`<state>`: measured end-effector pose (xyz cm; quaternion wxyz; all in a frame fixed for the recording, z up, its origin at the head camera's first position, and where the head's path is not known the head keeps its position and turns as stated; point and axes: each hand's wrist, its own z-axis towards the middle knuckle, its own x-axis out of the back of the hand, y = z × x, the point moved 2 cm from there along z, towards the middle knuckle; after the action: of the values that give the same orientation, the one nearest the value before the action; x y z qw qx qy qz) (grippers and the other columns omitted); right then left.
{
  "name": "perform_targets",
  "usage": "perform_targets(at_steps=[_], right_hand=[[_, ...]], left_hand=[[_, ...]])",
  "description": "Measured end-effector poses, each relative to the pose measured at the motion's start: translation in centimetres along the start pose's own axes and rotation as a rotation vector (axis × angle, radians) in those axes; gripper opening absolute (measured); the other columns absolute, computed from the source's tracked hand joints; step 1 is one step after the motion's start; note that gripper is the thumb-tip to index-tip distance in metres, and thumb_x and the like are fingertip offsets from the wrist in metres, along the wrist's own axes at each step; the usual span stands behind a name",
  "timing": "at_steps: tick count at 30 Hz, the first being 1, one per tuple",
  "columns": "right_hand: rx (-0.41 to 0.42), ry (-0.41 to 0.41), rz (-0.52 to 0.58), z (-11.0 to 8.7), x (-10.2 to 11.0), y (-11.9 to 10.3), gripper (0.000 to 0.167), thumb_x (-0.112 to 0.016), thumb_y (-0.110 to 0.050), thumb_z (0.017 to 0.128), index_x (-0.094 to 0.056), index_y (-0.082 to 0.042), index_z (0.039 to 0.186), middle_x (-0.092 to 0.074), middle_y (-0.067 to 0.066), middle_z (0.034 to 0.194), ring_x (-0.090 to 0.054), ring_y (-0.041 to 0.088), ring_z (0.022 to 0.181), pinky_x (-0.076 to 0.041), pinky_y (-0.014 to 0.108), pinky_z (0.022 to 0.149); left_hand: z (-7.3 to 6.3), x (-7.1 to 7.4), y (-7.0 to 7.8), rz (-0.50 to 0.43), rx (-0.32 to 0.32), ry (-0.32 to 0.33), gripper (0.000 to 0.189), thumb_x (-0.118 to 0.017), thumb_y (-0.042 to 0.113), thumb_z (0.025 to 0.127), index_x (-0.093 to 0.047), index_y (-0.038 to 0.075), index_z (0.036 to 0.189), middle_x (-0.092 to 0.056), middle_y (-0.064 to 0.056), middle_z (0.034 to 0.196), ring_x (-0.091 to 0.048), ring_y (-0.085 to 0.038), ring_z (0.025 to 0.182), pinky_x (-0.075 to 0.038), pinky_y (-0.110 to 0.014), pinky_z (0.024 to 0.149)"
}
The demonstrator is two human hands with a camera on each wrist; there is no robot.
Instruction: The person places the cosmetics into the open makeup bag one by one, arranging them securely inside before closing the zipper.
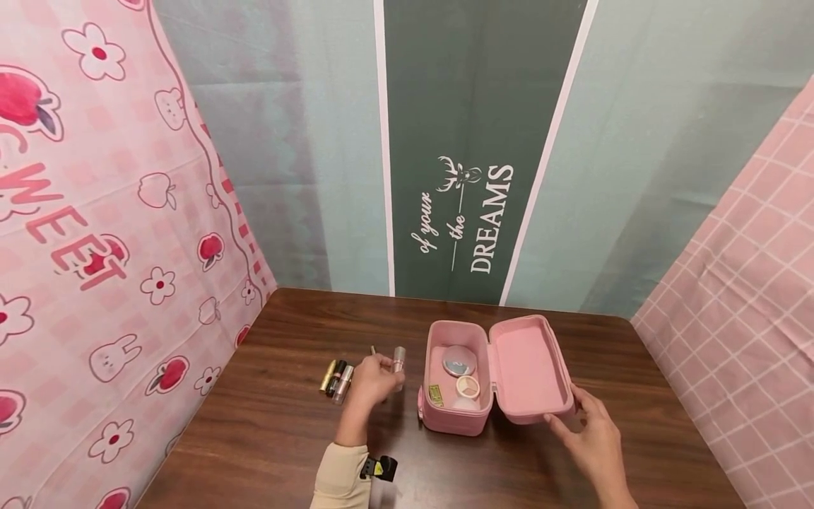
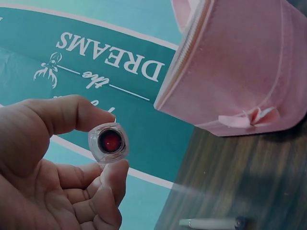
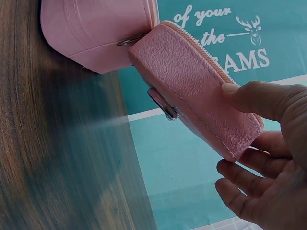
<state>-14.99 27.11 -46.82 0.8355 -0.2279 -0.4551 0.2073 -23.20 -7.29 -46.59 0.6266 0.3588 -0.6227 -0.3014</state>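
Note:
My left hand (image 1: 374,380) pinches a clear-cased lipstick (image 1: 399,358) between thumb and fingertips, just left of a pink cosmetic case (image 1: 454,422). From the left wrist camera the lipstick (image 2: 109,143) appears end-on, with a dark red centre. The case stands unzipped, its lid (image 1: 526,367) swung out to the right. My right hand (image 1: 594,438) grips the lid's near right corner, thumb on one face and fingers beneath. Inside the case lie a round compact (image 1: 459,360), a smaller round palette (image 1: 468,387) and a small yellow-green item (image 1: 435,394).
Several lipstick-like tubes (image 1: 335,380) lie side by side left of my left hand, and a thin pen-like item (image 1: 373,350) shows just beyond it. All stand on a dark wooden table (image 1: 254,424), with fabric hangings (image 1: 343,177) behind and at both sides.

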Motion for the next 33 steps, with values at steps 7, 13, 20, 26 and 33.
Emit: perform_targets(at_steps=[7,13,20,26,33], right_hand=[[0.001,0.009,-0.002,-0.2,0.0,-0.2,0.063,-0.084,-0.008,0.062,-0.057,0.007,0.116,-0.057,0.023,0.109,-0.053,0.023,0.081,-0.031,0.003,0.066],[-0.008,0.002,-0.011,-0.5,0.1,-0.6,0.063,-0.084,-0.009,0.063,-0.057,0.007,0.117,-0.057,0.023,0.109,-0.055,0.025,0.081,-0.043,0.018,0.065],[-0.014,-0.003,-0.016,-0.8,0.2,-0.8,0.062,-0.084,-0.009,0.063,-0.057,0.007,0.117,-0.057,0.023,0.109,-0.056,0.026,0.081,-0.048,0.033,0.064],[-0.002,-0.001,-0.015,-0.6,0.2,-0.8,0.063,-0.084,-0.008,0.063,-0.056,0.007,0.117,-0.056,0.024,0.109,-0.056,0.027,0.081,-0.047,0.029,0.064],[-0.004,-0.012,-0.01,-0.5,0.3,-0.7,0.064,-0.084,-0.009,0.063,-0.056,0.008,0.118,-0.056,0.025,0.11,-0.057,0.028,0.083,-0.046,0.025,0.063]], left_hand=[[-0.2,-0.2,1.0,-0.016,-0.017,-0.037,0.029,-0.075,0.013,0.067,-0.065,0.0,0.09,-0.064,-0.004,0.071,-0.058,-0.015,0.06,-0.046,-0.032,0.055],[-0.2,-0.7,1.7,-0.003,-0.04,-0.044,0.026,-0.077,0.015,0.065,-0.066,0.002,0.085,-0.065,-0.003,0.07,-0.058,-0.014,0.061,-0.046,-0.032,0.058],[-0.1,-1.0,2.6,-0.03,-0.04,-0.067,0.023,-0.077,0.013,0.068,-0.065,0.0,0.082,-0.062,-0.004,0.069,-0.056,-0.015,0.061,-0.047,-0.032,0.056],[0.3,-1.3,3.2,-0.038,-0.033,-0.071,0.019,-0.077,0.014,0.07,-0.065,0.002,0.079,-0.061,-0.004,0.07,-0.056,-0.015,0.063,-0.048,-0.031,0.057],[0.9,-1.7,3.8,-0.035,-0.031,-0.079,0.017,-0.076,0.016,0.069,-0.064,0.005,0.075,-0.059,-0.002,0.07,-0.056,-0.016,0.063,-0.047,-0.031,0.056]])
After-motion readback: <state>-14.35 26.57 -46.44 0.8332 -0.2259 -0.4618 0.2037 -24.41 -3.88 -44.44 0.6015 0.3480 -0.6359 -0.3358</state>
